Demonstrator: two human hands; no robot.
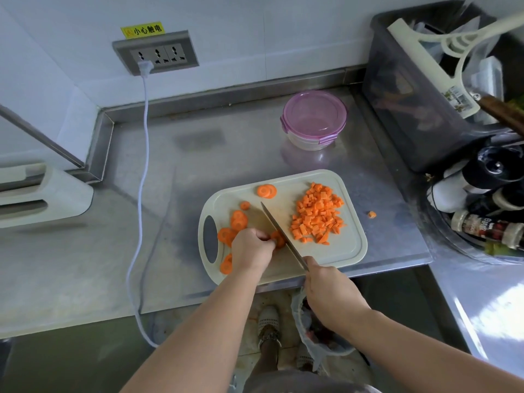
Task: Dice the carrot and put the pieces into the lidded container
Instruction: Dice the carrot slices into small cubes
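The fingers (262,237) of the left hand (251,249) are curled down and pressed together on a small stack of carrot slices (278,239) near the front left of the cutting board (348,245), pinning them to the board. The right hand (330,296) is closed around the handle of a knife (279,226), its fingers wrapped tight; the blade runs diagonally away from the person, its edge just beside the pinned slices on their right side.

More round slices (237,219) lie loose along the left part of the board, near its oval grip hole, and one larger round (266,191) sits alone by the far edge. A heap of diced carrot (317,214) covers the right half of the board, well apart from the knife. One stray cube (372,214) lies on the steel table (141,251), just off the board's right edge.

The lidded container (314,119), clear with a pink lid clipped on, stands on the table beyond the board, toward the back wall. A white power cord (143,171) hangs from a wall socket (155,53) and trails across the table on the left. A dark plastic bin (411,109) sits at the far right, with spice bottles (485,226) in front of it.
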